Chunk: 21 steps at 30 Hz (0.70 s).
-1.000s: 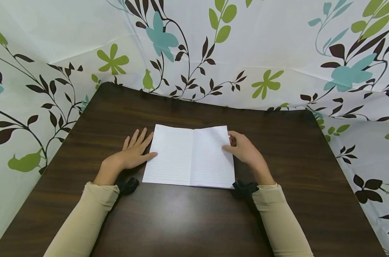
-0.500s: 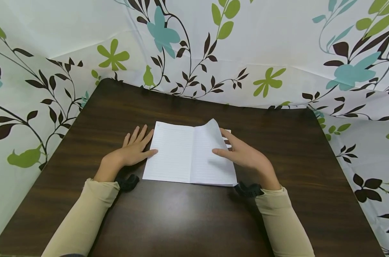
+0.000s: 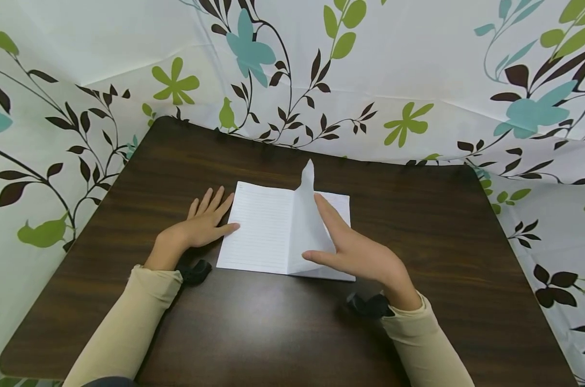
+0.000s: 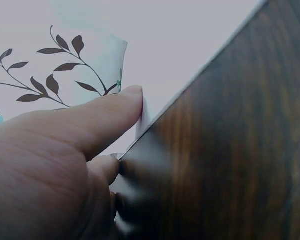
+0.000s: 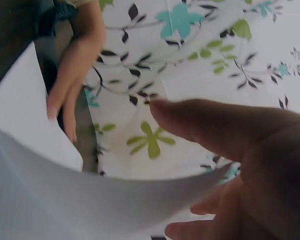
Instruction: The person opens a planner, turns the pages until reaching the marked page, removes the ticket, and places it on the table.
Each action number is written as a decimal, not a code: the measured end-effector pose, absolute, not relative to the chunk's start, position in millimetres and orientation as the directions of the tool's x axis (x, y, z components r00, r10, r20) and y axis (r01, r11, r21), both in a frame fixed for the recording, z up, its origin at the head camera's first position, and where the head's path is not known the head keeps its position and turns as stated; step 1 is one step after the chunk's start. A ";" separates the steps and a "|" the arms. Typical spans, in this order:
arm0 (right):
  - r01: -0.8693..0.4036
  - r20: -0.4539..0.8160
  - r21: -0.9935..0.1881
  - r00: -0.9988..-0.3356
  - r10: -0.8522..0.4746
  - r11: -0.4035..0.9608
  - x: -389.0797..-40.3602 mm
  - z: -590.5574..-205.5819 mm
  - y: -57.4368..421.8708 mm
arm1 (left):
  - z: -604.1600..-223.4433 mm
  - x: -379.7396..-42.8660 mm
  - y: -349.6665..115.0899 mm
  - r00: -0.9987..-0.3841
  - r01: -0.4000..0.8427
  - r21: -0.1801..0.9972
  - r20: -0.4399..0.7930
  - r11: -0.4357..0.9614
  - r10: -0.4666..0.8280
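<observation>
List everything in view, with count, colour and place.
notebook: one, white lined pages, open at table centre
page: one, white, lifted upright from notebook's right half
table: one, dark brown wood
curtain: one, white with green, teal and brown flowers, behind and beside table
sleeves: two, beige
wrist cameras: two, black
left hand: flat, thumb on notebook's left edge
right hand: fingers straight, turning the page

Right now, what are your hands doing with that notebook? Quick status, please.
Left hand flat, pressing notebook edge. Right hand lifting one page, page standing near upright. Nothing in the way on table.
</observation>
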State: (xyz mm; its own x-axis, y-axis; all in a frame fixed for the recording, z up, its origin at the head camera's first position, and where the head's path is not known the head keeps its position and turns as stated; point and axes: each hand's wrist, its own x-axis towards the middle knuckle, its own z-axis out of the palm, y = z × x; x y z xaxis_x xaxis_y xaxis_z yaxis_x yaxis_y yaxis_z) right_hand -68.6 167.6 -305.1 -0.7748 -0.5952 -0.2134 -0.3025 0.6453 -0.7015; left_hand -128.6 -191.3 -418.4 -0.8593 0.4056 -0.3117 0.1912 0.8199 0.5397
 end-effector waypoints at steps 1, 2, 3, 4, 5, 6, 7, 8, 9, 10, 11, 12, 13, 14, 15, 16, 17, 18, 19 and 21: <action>-0.326 -0.193 -0.695 -0.774 -0.603 0.641 -66.3 -305.0 164.0 | -419.4 -128.7 -191.4 -0.859 0.191 0.539 -0.312 0.821 0.405; -0.343 -0.175 -0.693 -0.774 -0.609 0.634 -64.0 -304.8 160.5 | -420.3 -128.8 -191.6 -0.860 0.190 0.537 -0.313 0.822 0.404; -0.358 -0.159 -0.691 -0.772 -0.615 0.628 -61.8 -305.0 157.4 | -421.2 -129.1 -191.6 -0.860 0.191 0.535 -0.312 0.823 0.403; -0.374 -0.142 -0.688 -0.771 -0.621 0.622 -59.8 -305.3 154.2 | -421.9 -129.3 -191.6 -0.861 0.192 0.532 -0.312 0.825 0.402; -0.386 -0.129 -0.684 -0.771 -0.624 0.619 -57.8 -306.0 151.3 | -422.3 -129.5 -191.4 -0.861 0.193 0.529 -0.313 0.827 0.401; -0.394 -0.119 -0.680 -0.773 -0.623 0.618 -55.9 -306.9 148.3 | -422.6 -129.8 -191.3 -0.861 0.194 0.525 -0.313 0.829 0.400; -0.398 -0.109 -0.679 -0.776 -0.621 0.617 -54.1 -307.9 145.5 | -422.7 -130.1 -191.0 -0.862 0.194 0.522 -0.314 0.831 0.399; -0.401 -0.100 -0.679 -0.780 -0.618 0.615 -52.4 -309.2 142.7 | -422.5 -130.4 -190.8 -0.862 0.196 0.519 -0.314 0.832 0.399; -0.413 -0.086 -0.670 -0.782 -0.617 0.617 -51.0 -311.2 140.0 | -422.2 -130.8 -190.4 -0.862 0.199 0.516 -0.313 0.833 0.399; -0.429 -0.069 -0.659 -0.784 -0.617 0.618 -49.9 -313.3 137.3 | -422.1 -131.4 -190.4 -0.862 0.203 0.516 -0.310 0.833 0.401; -0.446 -0.048 -0.647 -0.785 -0.617 0.618 -49.1 -315.8 134.4 | -422.1 -132.2 -190.3 -0.862 0.204 0.518 -0.307 0.830 0.404; -0.470 -0.023 -0.630 -0.785 -0.619 0.619 -48.7 -318.2 131.5 | -422.2 -132.8 -190.4 -0.861 0.207 0.520 -0.305 0.829 0.406; -0.496 0.004 -0.608 -0.783 -0.622 0.620 -48.6 -321.2 128.6 | -422.1 -133.3 -190.4 -0.861 0.208 0.520 -0.304 0.828 0.408; -0.524 0.034 -0.584 -0.779 -0.626 0.620 -48.6 -324.2 125.7 | -422.2 -133.8 -190.6 -0.861 0.211 0.520 -0.302 0.828 0.409; -0.551 0.059 -0.557 -0.773 -0.632 0.621 -48.9 -327.3 122.8 | -422.6 -134.3 -191.1 -0.861 0.211 0.521 -0.301 0.827 0.409; -0.570 0.078 -0.536 -0.768 -0.636 0.622 -49.1 -330.1 120.0 | -422.9 -134.6 -191.6 -0.861 0.211 0.521 -0.301 0.827 0.410; -0.584 0.087 -0.515 -0.764 -0.639 0.628 -49.5 -333.0 117.4 | -422.9 -134.7 -191.9 -0.861 0.208 0.516 -0.306 0.831 0.406; -0.593 0.092 -0.495 -0.762 -0.641 0.634 -49.8 -335.6 115.1 | -422.8 -134.6 -192.2 -0.861 0.207 0.512 -0.310 0.834 0.403; -0.599 0.090 -0.479 -0.761 -0.643 0.642 -50.0 -337.9 113.2 | -422.6 -134.7 -192.4 -0.861 0.205 0.509 -0.313 0.836 0.401; -0.601 0.076 -0.460 -0.760 -0.646 0.654 -50.3 -341.6 110.4 | -422.1 -134.8 -192.4 -0.860 0.205 0.511 -0.313 0.835 0.403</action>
